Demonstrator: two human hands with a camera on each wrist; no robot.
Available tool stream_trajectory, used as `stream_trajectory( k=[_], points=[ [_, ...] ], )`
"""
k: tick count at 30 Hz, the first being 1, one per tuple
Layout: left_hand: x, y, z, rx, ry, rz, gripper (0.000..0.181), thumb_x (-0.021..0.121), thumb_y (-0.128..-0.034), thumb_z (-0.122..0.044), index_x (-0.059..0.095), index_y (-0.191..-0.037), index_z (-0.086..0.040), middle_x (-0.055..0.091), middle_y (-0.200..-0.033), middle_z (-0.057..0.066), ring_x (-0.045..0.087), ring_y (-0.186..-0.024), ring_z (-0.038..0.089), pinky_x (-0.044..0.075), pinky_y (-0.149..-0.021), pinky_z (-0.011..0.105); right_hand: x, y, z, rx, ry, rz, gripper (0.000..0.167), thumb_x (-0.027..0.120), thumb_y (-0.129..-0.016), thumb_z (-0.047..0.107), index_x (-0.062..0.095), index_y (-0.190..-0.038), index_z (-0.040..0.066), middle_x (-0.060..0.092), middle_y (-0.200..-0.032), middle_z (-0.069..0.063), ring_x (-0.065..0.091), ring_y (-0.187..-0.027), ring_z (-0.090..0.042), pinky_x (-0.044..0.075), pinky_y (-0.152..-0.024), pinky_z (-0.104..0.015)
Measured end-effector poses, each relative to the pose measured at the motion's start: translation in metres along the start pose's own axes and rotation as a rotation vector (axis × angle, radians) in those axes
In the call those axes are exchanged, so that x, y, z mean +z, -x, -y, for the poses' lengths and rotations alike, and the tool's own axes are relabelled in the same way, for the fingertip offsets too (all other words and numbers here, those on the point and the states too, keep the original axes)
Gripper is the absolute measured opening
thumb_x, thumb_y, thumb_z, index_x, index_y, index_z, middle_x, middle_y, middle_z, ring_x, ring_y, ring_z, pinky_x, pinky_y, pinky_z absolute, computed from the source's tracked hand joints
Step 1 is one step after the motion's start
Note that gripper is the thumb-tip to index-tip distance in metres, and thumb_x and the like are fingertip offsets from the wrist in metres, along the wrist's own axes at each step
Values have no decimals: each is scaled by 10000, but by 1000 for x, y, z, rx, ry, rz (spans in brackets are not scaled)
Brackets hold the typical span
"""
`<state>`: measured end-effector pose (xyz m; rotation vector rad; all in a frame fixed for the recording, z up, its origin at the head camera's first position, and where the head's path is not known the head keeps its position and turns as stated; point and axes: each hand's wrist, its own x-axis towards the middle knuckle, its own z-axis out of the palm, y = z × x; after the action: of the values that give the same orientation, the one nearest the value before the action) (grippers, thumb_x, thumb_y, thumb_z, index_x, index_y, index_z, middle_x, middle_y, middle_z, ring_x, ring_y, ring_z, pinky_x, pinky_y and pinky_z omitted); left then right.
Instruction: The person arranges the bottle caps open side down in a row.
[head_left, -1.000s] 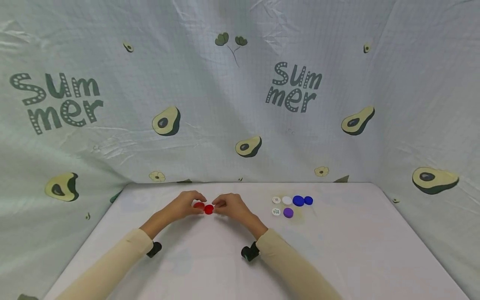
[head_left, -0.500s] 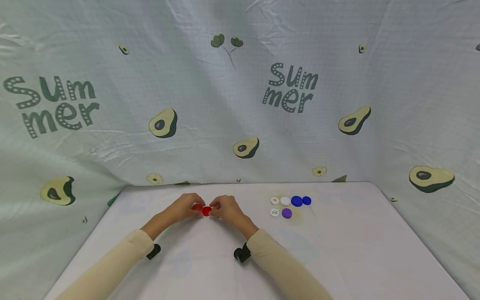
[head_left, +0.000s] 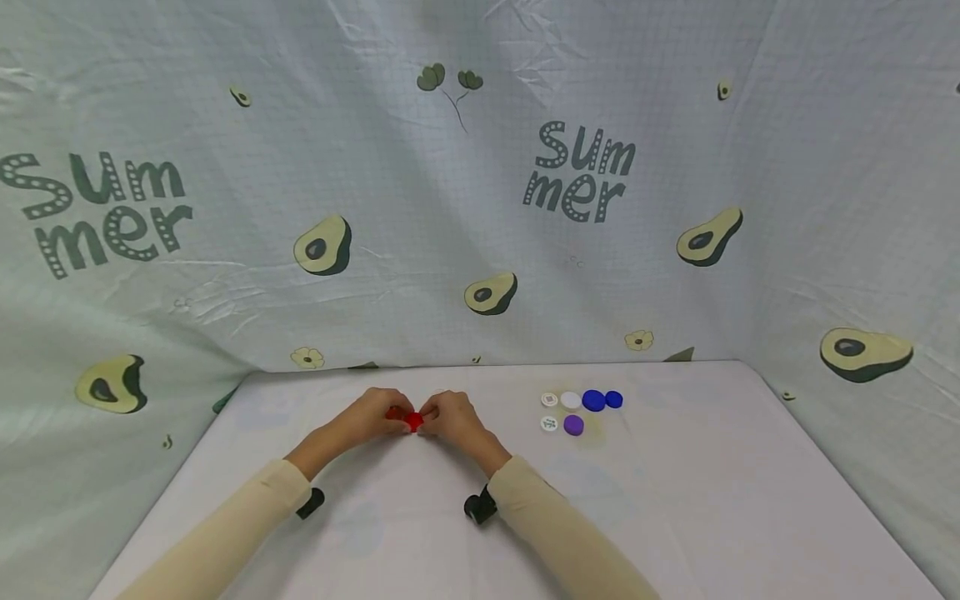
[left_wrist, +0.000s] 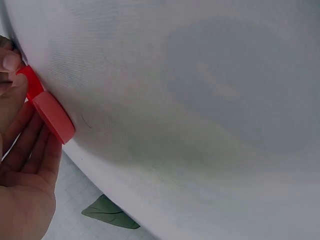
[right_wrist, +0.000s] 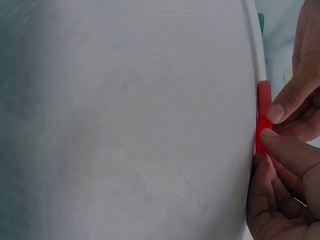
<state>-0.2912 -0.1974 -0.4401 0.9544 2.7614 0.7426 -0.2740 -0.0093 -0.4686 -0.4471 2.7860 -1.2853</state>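
Two red plastic caps lie side by side on the white tabletop, edges close together. The bright red cap (head_left: 413, 422) is between both hands; the paler red cap (left_wrist: 54, 117) is partly hidden by fingers in the head view. My left hand (head_left: 375, 412) curls round the pair, its thumb on the bright red cap and its fingers behind the paler one. From the other side, my right hand (head_left: 454, 417) pinches the bright red cap between thumb and fingers. In the right wrist view, both thumbs press near each other on that bright cap.
Right of the hands, a group of caps lies on the white table (head_left: 675, 500): a plain white cap (head_left: 571, 401), a large blue cap (head_left: 593, 401), a small blue cap (head_left: 613, 399), a purple cap (head_left: 573, 425) and two patterned white ones. A printed cloth (head_left: 405, 167) hangs behind.
The right hand has moved left and closed in on the bright red cap. The left hand's fingers have drawn nearer to it. The camera view has shifted slightly; the other caps stay put.
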Motion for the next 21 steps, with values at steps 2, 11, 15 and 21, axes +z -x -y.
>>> stream_trajectory(
  k=[2,11,15,21],
  points=[
    [0,0,-1,-2,0,1,213,807,-862,-64,731,-1038,29,721,-951,71,619,-855,151,563,-778,325,1,-1,0,2,7,-6,182,862,-799,31,771,-952,-3,742,-797,-44,642,-680,-58,516,-599,-151],
    [-1,-2,0,-28,8,-10,196,815,-856,-68,736,-1008,28,725,-913,57,645,-845,139,578,-770,320,0,-2,0,-54,38,-8,189,873,-794,63,785,-951,6,754,-807,-37,671,-703,-59,529,-622,-150],
    [0,-2,-3,-28,27,-25,185,815,-852,-52,736,-998,30,732,-917,62,659,-857,150,585,-786,333,-5,0,-1,-108,41,-14,192,873,-798,78,786,-953,6,756,-820,-40,681,-720,-63,532,-631,-155],
    [0,1,-8,-48,70,-39,187,787,-865,-7,727,-1032,54,733,-965,99,685,-894,187,597,-816,351,-8,3,-3,-127,59,-3,184,843,-842,99,778,-989,8,742,-850,-24,650,-744,-55,530,-664,-159]
  ],
)
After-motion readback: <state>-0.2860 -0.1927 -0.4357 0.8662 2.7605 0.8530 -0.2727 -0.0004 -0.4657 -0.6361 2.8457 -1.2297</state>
